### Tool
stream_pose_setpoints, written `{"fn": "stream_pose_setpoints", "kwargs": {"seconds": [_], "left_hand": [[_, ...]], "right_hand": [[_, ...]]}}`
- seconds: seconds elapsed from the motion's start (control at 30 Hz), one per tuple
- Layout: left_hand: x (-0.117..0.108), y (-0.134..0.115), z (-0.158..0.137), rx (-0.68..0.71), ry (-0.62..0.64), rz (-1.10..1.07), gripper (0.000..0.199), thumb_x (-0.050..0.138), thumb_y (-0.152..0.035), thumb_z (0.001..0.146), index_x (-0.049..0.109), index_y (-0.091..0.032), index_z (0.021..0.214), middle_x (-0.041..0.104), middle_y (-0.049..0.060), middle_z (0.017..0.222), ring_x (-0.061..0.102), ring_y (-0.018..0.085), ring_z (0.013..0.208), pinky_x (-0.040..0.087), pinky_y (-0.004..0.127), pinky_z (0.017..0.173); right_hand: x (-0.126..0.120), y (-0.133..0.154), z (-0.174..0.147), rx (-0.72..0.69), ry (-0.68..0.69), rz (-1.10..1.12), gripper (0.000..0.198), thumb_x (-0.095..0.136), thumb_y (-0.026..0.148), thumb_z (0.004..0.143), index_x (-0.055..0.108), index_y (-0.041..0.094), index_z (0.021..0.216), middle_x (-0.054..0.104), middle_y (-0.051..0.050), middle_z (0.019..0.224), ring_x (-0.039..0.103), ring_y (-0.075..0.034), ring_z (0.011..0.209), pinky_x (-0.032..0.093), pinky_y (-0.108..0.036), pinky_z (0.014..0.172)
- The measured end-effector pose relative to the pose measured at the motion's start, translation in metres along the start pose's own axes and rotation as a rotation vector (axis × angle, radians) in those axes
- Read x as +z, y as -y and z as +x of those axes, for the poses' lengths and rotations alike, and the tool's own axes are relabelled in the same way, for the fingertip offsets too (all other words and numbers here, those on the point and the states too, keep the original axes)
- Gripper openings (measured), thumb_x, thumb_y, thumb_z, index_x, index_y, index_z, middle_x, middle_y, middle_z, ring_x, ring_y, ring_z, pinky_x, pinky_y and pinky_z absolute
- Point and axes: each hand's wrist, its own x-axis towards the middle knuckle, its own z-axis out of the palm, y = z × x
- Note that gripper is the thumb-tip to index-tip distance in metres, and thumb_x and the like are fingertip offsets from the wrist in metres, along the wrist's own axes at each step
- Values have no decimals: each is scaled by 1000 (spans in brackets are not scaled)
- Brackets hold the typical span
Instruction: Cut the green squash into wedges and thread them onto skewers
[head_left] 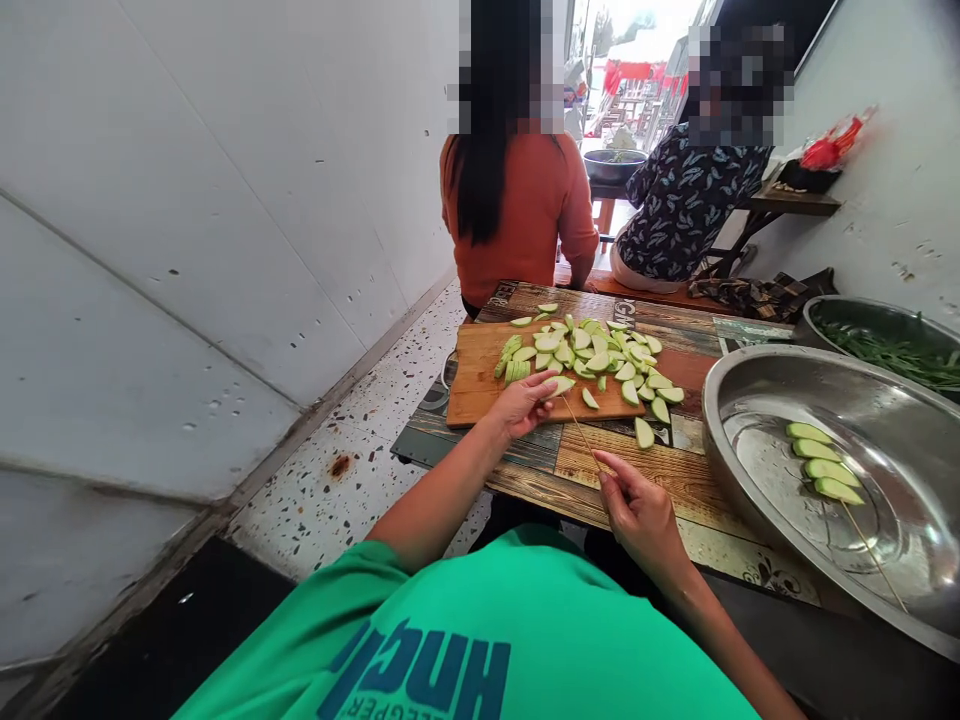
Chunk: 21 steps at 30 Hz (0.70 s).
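Observation:
My left hand (pixel 523 405) pinches a pale green half-round zucchini slice (pixel 560 386) above the near edge of a wooden cutting board (pixel 474 365). A thin wooden skewer (pixel 581 432) runs from that slice down to my right hand (pixel 634 500), whose thumb and fingers are closed on its lower end. Whether the tip has gone into the slice cannot be made out. Many more cut slices (pixel 598 362) lie heaped on the board, and some have spread onto the table to its right. At right, a finished-looking skewer of several slices (pixel 823 462) rests in a large metal basin (pixel 720 405).
Behind that basin stands another metal basin (pixel 814 310) with long green vegetables (pixel 892 350). Two people sit beyond the patterned table (pixel 637 465), one in an orange top (pixel 510 215), one in a dark leaf-print shirt (pixel 679 195). A white wall (pixel 225 200) rises at left.

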Motion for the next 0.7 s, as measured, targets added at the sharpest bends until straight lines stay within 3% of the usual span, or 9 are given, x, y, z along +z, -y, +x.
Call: {"fn": "stream_pose_setpoints", "kwargs": {"seconds": [0.07,0.2,0.4,0.53,0.7], "left_hand": [[1,0,-1,21,-45,21,36,68,-11,80,56,-15,114,70,7,84,64,10,57,47,16,50],[6,-1,-4,-14,-99,-20,15,53,-8,89,56,-10,103,71,11,82,71,18,75,57,32,74],[6,-3,-5,-46,-174,-31,10,51,-5,88,58,-10,92,71,11,78,72,19,70,57,36,77],[6,-4,-7,-42,-185,-24,9,55,-6,86,60,-10,92,72,10,80,72,19,68,57,37,77],[8,-4,-9,-37,-173,-6,8,58,-6,85,61,-11,91,72,10,80,71,19,68,57,36,76]], "right_hand": [[1,0,1,-15,-17,10,40,48,35,89,68,13,115,64,-4,60,57,-14,51,43,-23,47],[4,0,3,-33,-31,12,40,49,36,88,71,12,113,71,-8,74,64,-17,61,49,-25,55],[5,3,5,-24,-11,27,39,50,35,88,72,13,110,75,-11,90,69,-19,73,53,-26,64],[6,4,6,-7,21,42,40,51,35,88,72,10,112,75,-11,83,68,-18,65,52,-26,57],[7,6,6,-2,17,55,38,51,33,87,72,13,112,74,-9,78,68,-19,68,51,-25,55]]}}
